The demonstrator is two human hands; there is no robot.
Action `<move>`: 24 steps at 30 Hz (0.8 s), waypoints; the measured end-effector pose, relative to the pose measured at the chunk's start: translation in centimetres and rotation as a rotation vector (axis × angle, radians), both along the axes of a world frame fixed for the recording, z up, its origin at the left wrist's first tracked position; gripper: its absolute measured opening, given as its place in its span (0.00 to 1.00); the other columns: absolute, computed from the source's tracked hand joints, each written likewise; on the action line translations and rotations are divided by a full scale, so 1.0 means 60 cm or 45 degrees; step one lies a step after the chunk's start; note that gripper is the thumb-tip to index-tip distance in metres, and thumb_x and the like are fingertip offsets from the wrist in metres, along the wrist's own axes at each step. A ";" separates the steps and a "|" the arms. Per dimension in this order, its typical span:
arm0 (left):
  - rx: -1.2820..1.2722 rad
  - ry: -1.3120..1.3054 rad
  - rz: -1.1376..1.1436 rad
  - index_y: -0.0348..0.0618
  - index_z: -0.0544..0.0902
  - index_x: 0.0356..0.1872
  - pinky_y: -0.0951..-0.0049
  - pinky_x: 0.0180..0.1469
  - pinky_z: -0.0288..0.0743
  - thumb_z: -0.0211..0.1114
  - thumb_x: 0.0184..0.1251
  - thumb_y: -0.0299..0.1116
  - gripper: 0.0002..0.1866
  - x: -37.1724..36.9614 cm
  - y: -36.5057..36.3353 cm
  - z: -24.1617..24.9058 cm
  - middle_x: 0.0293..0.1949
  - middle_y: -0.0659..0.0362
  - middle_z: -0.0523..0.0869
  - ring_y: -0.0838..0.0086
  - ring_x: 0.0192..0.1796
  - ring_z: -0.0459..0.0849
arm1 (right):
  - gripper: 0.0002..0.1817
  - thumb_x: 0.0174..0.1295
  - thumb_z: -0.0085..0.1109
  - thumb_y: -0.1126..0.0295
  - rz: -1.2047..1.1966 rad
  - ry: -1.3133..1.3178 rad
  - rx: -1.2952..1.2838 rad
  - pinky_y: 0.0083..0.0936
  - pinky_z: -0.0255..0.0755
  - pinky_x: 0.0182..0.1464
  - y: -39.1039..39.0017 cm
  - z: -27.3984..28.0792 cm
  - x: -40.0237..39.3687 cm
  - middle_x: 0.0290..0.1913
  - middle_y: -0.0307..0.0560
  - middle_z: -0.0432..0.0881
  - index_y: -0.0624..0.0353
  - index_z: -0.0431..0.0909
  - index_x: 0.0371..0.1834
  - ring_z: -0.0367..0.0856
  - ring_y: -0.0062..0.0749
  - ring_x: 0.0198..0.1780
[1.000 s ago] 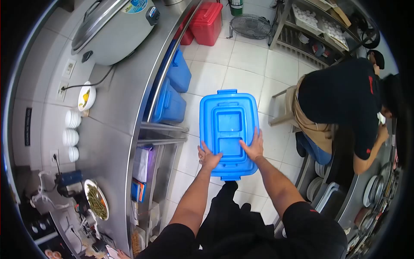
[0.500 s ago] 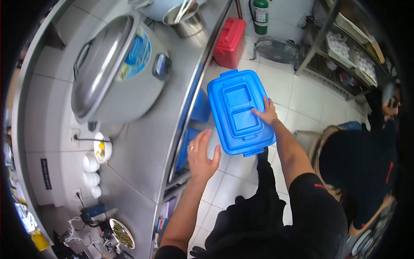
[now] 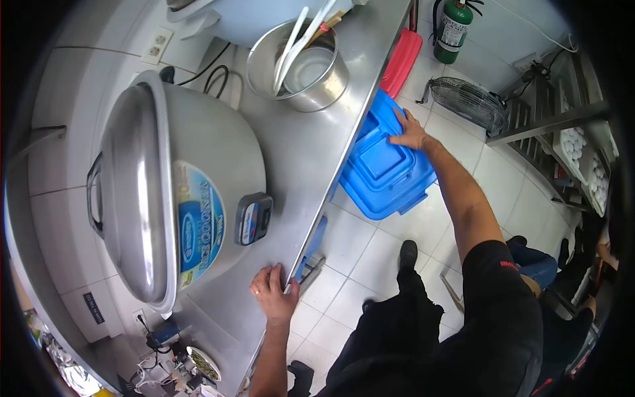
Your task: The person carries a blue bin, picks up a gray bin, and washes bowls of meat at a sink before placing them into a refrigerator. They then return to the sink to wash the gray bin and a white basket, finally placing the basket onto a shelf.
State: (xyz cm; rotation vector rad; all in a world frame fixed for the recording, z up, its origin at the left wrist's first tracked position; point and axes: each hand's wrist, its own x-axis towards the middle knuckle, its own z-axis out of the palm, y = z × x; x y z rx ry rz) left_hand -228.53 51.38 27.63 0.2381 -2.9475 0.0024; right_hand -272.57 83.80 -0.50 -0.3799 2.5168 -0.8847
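Observation:
My right hand (image 3: pixel 411 132) rests with spread fingers on the lid of a blue plastic box (image 3: pixel 387 165). The box stands beside the steel counter, and its left side is hidden under the counter's edge. My left hand (image 3: pixel 273 292) lies at the edge of the steel counter (image 3: pixel 278 155), its fingers on the top and its thumb at the rim, gripping nothing loose. Left of it stands a large rice cooker (image 3: pixel 215 132) with a metal lid.
A metal pot (image 3: pixel 324 83) with utensils stands on the counter. Beyond the box are a red container (image 3: pixel 402 59), a green extinguisher (image 3: pixel 454 30) and a floor fan (image 3: pixel 466 102). Shelving (image 3: pixel 549 126) stands at right, with people sitting or crouching near it.
The blue box has gone from open floor to partly under the counter's edge, my right hand still on its lid. My left hand has come down onto the counter edge. The view has shifted.

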 end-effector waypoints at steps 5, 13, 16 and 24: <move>-0.091 0.028 -0.007 0.47 0.77 0.59 0.51 0.59 0.65 0.77 0.42 0.32 0.35 -0.009 -0.002 -0.009 0.55 0.49 0.76 0.52 0.58 0.75 | 0.59 0.43 0.70 0.39 0.147 0.163 0.105 0.54 0.51 0.79 -0.051 0.053 -0.130 0.81 0.59 0.52 0.39 0.56 0.82 0.53 0.60 0.80; -0.118 0.005 0.010 0.47 0.76 0.59 0.50 0.59 0.65 0.77 0.42 0.33 0.36 -0.013 -0.001 -0.011 0.56 0.48 0.75 0.51 0.58 0.75 | 0.35 0.56 0.67 0.53 -0.565 0.957 -0.109 0.49 0.53 0.77 -0.044 0.089 -0.016 0.74 0.61 0.66 0.56 0.76 0.66 0.61 0.55 0.76; -0.020 -0.075 0.033 0.47 0.77 0.59 0.50 0.61 0.66 0.78 0.43 0.34 0.35 -0.019 0.005 -0.014 0.58 0.49 0.75 0.51 0.60 0.75 | 0.58 0.57 0.64 0.33 -1.556 0.003 -0.387 0.45 0.52 0.78 0.022 -0.048 0.079 0.75 0.73 0.61 0.79 0.60 0.72 0.59 0.61 0.76; 0.011 -0.190 0.124 0.51 0.75 0.63 0.53 0.61 0.68 0.78 0.45 0.36 0.38 -0.009 -0.003 0.025 0.60 0.53 0.74 0.56 0.63 0.73 | 0.59 0.46 0.81 0.45 -1.508 -0.380 -0.545 0.47 0.86 0.55 -0.170 -0.026 0.070 0.65 0.71 0.71 0.68 0.53 0.71 0.82 0.59 0.58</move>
